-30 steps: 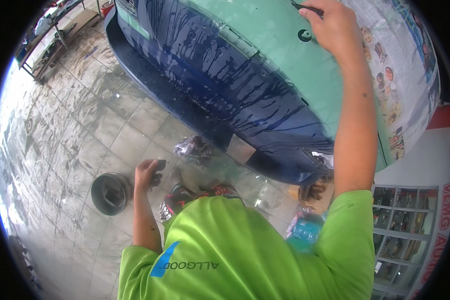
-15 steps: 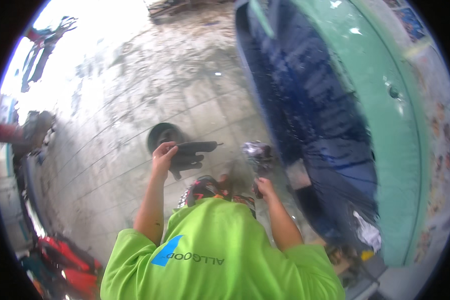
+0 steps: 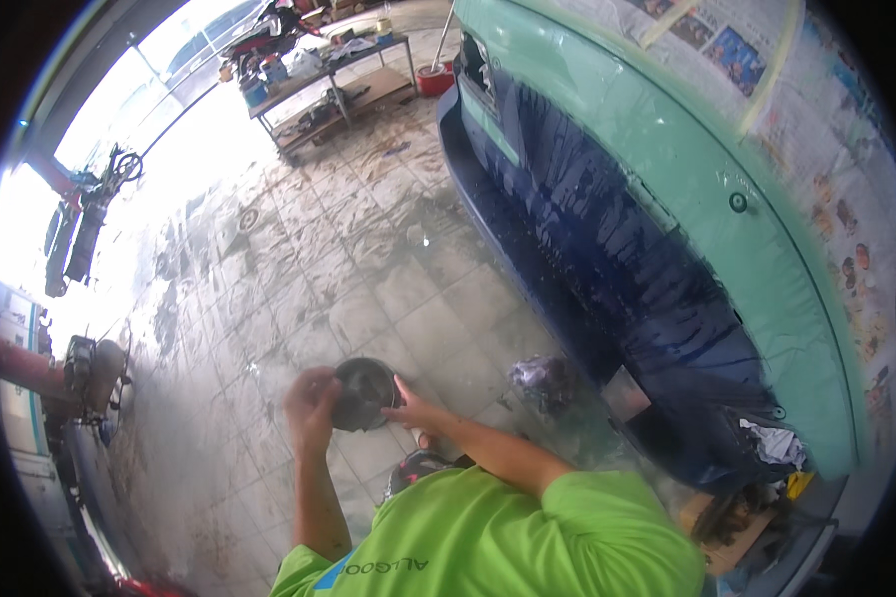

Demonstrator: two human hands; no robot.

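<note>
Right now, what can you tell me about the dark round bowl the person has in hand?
The bowl is small, round and dark grey, metal by its dull sheen, its open side tilted toward the camera. Any contents are too blurred to tell. It is held above the wet tiled floor, the left hand gripping its left rim and the right hand its right edge.

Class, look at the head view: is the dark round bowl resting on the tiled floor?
No, the dark round bowl is held up between the left hand and right hand.
</note>
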